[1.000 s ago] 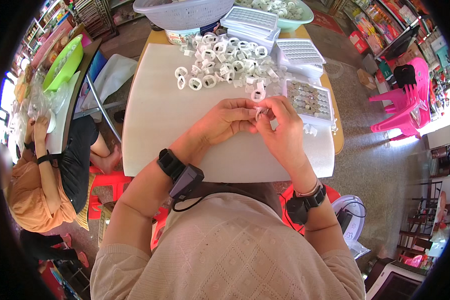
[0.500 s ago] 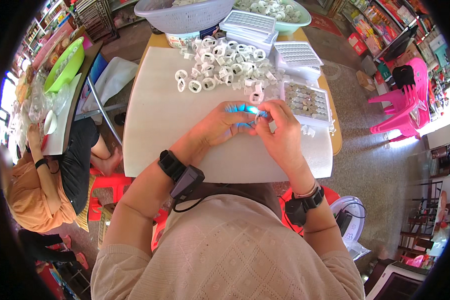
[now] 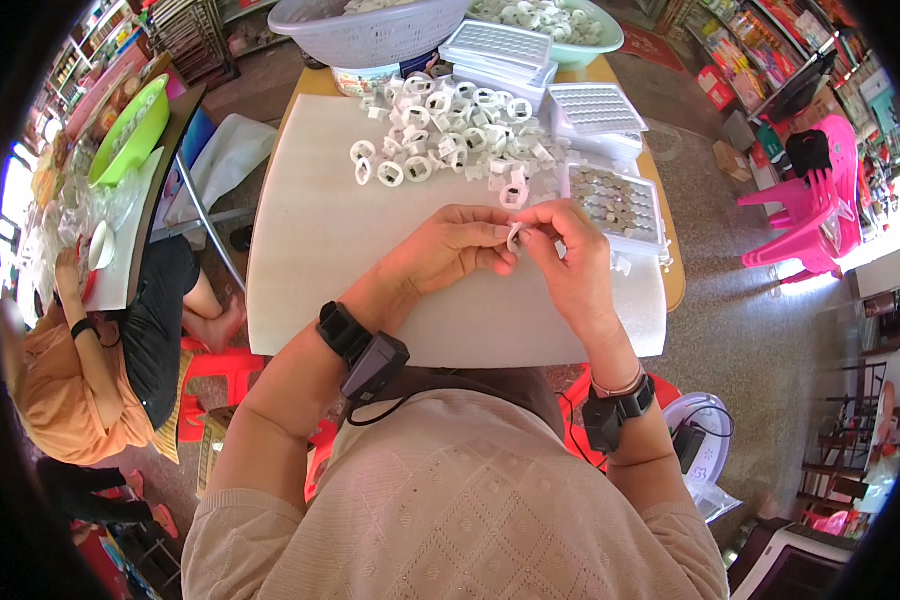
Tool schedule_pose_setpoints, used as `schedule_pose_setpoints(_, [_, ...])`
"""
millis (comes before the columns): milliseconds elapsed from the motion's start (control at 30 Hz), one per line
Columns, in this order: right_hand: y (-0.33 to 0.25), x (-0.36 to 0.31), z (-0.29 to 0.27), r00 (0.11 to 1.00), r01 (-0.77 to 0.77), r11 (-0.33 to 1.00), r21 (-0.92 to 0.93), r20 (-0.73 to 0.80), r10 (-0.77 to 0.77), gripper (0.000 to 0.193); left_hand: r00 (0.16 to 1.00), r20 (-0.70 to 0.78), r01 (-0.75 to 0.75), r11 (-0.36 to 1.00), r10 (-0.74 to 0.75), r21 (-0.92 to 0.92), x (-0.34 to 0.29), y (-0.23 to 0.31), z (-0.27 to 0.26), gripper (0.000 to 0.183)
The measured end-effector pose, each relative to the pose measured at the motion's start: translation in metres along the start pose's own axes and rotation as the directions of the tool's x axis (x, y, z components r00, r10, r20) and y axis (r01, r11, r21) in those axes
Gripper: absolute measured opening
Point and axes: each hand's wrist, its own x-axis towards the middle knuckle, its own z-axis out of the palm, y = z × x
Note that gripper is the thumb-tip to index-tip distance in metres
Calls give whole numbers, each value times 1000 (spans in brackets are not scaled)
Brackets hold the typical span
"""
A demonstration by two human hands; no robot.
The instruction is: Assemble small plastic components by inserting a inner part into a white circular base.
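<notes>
A small white plastic ring [image 3: 514, 238] is pinched between my two hands over the near half of the table. My left hand [image 3: 460, 247] grips its left side with thumb and fingers. From the other side, my right hand [image 3: 573, 256] holds it between thumb and forefinger, fingers curled. The fingertips cover part of the ring. Beyond my hands lies a loose pile of similar white ring-shaped parts [image 3: 417, 140], some with dark centres. Close to my right hand stands a white tray [image 3: 630, 240] with rows of small round silvery discs [image 3: 610, 198].
White slotted trays [image 3: 596, 107] are stacked at the far right. Behind the pile stand a lavender basket [image 3: 370, 38] and a pale green basin [image 3: 610, 38] of white parts. A person in orange [image 3: 80, 390] sits at another table on the left. Pink chairs [image 3: 810, 200] stand right.
The bright blue-white light that shone between my fingers has gone out. My right hand has shifted slightly right, and the white ring shows more plainly.
</notes>
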Motion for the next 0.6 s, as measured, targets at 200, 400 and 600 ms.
schedule_pose_setpoints(200, [-6,-4,-4,995,-87,996,-12,41,87,11,1000,15,20,999,-20,30,-2,0,-1,30])
schedule_pose_setpoints(400, [-11,-3,-5,924,-364,837,408,46,379,8,997,69,-44,998,40,52,-4,1,14,36])
schedule_pose_setpoints(600, [-15,0,0,898,-401,794,457,24,439,11,982,-9,-186,965,191,184,-6,2,11,33])
